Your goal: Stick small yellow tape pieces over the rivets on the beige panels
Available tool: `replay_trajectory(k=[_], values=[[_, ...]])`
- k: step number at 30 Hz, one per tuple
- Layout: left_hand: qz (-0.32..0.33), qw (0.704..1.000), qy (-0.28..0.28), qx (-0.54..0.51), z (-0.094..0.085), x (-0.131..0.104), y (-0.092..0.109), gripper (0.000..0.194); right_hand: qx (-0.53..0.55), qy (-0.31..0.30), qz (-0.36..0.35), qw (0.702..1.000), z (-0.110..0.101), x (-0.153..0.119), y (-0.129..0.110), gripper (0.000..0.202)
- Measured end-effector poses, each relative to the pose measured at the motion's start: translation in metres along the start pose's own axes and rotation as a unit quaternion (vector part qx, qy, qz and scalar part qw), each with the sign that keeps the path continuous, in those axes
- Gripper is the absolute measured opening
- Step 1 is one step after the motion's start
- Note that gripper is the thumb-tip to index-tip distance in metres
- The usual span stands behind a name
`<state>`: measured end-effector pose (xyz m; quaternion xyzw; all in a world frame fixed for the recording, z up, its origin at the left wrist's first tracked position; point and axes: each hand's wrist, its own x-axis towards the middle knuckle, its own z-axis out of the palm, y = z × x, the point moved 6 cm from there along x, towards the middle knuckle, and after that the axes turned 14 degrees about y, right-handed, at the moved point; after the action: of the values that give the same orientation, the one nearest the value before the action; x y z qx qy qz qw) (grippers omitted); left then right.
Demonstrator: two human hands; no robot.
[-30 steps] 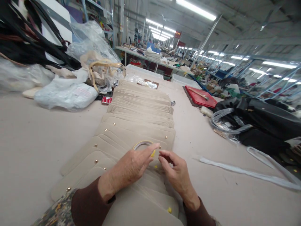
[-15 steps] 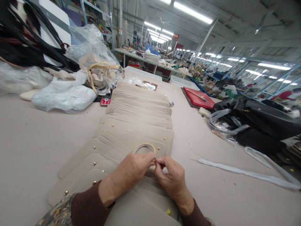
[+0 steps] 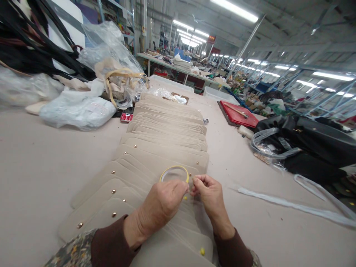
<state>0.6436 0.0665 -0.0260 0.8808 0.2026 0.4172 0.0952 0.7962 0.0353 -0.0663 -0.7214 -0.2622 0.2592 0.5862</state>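
Tape, seemingly 1 roll with a yellow edge (image 3: 174,167), tilts upright above a long fan of beige panels (image 3: 164,122). The left hand (image 3: 164,202) is curled closed, thumb and fingers gripping the roll's lower edge. The right hand (image 3: 210,193) is just beside it, thumb and forefinger pinched narrow; I cannot tell whether anything is between them. The panels overlap too closely to count. On them I count 9 metal studs (image 3: 113,191), 7 along the left side and 2 on the right, plus 2 yellow bits (image 3: 202,251), both nearer the right side. Around the panels, the table (image 3: 41,167) bears 1 red pad (image 3: 230,115) with 1 wooden-handled tool (image 3: 236,111) lying across it, 1 pale block (image 3: 246,131) near that, and 1 folded white strip (image 3: 280,202) further right. To the left are 1 plastic-wrapped parcel (image 3: 78,109) and 1 red keypad (image 3: 126,117) beside the panels.
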Motion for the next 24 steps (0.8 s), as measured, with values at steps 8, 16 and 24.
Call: replay_trajectory(k=[8,16,24], values=[[-0.068,0.964,-0.224,0.129,0.027,-0.003,-0.020,0.011,-0.195,-0.005,-0.171,0.966,0.002,0.008,-0.008,0.027],[-0.073,0.960,-0.243,0.115,0.031,-0.007,-0.019,0.016,-0.309,0.031,-0.323,0.894,0.016,0.007,-0.017,0.021],[-0.070,0.961,-0.238,0.118,0.029,-0.007,-0.020,0.016,-0.203,0.024,-0.166,0.965,-0.001,0.012,-0.001,0.026]])
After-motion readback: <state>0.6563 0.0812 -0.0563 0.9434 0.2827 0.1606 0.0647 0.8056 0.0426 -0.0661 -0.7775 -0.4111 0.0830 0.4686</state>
